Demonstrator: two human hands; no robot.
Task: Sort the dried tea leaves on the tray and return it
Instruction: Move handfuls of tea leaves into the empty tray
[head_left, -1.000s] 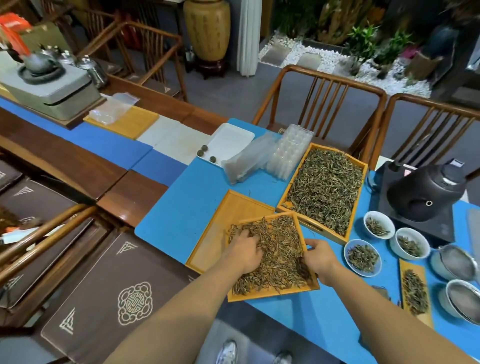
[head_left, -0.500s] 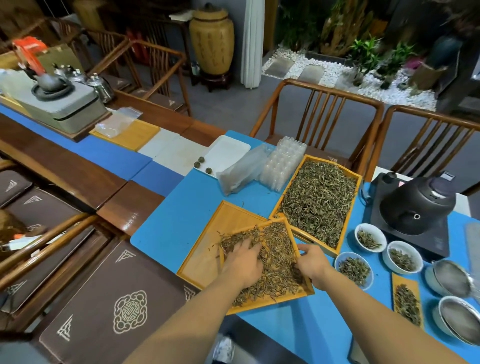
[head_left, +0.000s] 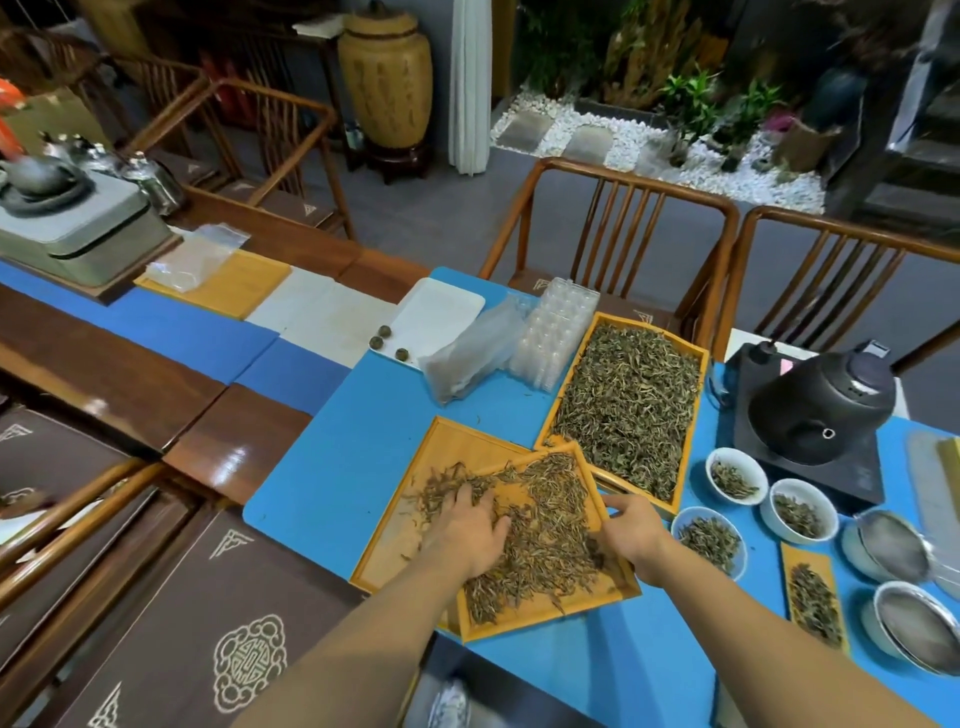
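Observation:
A small bamboo tray (head_left: 540, 618) of brown dried tea leaves (head_left: 550, 530) lies tilted across the right part of a larger bamboo tray (head_left: 395, 540) on the blue mat. My left hand (head_left: 465, 527) lies flat on the leaves, fingers spread, and some leaves spill past the small tray's left rim onto the larger tray. My right hand (head_left: 631, 535) grips the small tray's right rim. A big tray of greener leaves (head_left: 631, 402) stands just behind.
Three white bowls (head_left: 709, 540) with tea, a narrow bamboo scoop (head_left: 815, 603), metal strainers (head_left: 914, 631) and a black kettle on its stove (head_left: 821, 400) crowd the right. Clear plastic moulds (head_left: 553, 338) and a white plate (head_left: 441, 317) lie behind. Wooden chairs (head_left: 613, 218) stand beyond the table.
My left hand has swept leftward over the leaves, pushing some over the small tray's left rim onto the larger tray. My right hand stays on the right rim.

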